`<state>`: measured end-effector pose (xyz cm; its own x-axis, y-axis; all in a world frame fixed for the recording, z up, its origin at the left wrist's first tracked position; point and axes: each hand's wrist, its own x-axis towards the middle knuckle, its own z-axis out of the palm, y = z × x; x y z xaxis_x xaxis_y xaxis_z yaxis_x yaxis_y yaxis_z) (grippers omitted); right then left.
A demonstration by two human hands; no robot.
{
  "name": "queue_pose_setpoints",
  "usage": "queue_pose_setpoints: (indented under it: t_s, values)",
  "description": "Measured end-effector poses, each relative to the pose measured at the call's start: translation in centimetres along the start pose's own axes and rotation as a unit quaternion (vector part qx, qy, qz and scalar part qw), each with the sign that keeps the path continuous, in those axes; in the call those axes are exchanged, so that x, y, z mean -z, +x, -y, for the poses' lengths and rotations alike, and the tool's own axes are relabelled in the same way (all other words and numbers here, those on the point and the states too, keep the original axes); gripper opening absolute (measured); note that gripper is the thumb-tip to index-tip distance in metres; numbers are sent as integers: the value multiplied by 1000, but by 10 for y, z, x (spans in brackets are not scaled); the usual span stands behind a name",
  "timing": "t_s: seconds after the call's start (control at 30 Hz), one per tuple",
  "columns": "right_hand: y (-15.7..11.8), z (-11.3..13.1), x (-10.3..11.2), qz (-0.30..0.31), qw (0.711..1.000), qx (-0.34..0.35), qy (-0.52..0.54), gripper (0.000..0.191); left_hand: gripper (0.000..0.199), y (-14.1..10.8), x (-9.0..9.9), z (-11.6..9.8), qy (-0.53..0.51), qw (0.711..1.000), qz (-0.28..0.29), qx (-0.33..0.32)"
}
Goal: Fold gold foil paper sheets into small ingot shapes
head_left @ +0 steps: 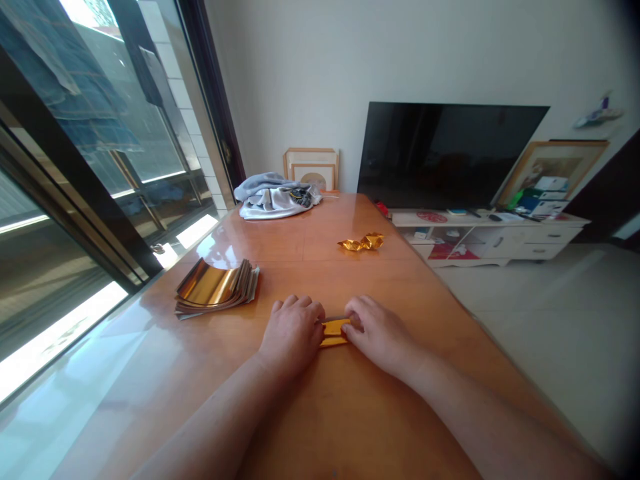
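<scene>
Both bare hands meet at mid-table, fingers clamped on a narrow folded strip of gold metallic foil paper (pixel 334 333) from opposite sides. The left hand (pixel 291 335) presses its left end, the right hand (pixel 379 335) its right end. The strip sits low between them, on a glossy orange-brown wooden table (pixel 345 413). Left of the grip, well apart, lies a curled stack of gold foil paper sheets (pixel 215 288). Ahead of the grip, slightly right, sit small folded gold foil pieces (pixel 361 243). Farther ahead, a bundled grey cloth (pixel 277 197) rests at the far table end. Beyond the far corner stand a black flat-screen television (pixel 450 153) and a low white cabinet (pixel 490 230).
</scene>
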<state>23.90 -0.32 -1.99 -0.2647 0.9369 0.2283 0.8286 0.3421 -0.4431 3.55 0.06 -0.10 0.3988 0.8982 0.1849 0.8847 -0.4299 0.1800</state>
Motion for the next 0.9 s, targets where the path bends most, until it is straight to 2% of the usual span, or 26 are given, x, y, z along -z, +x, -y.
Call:
queue_pose_setpoints:
  t_s: [0.07,0.17,0.4,0.53,0.67,0.8,0.9]
  values:
    - [0,0,2,25,999,17,-19,4,13,0,0,0,-4,1000,-1,5]
    - [0,0,5,49,997,32,-41,16,17,0,-1,1,-15,1000,1,5]
    - [0,-2,8,66,996,38,-42,20,19,0,-2,1,-22,1000,1,-16]
    - [-1,-3,8,62,997,36,-36,17,20,1,-3,1,-26,999,8,-27]
    - [-1,-3,4,34,999,11,-34,6,23,1,-2,3,-35,998,18,-38]
    - [-1,-4,2,0,999,8,-35,24,24,1,0,5,-44,997,22,-60]
    - [-2,-4,4,16,998,29,-45,18,24,1,0,5,-44,997,24,-62]
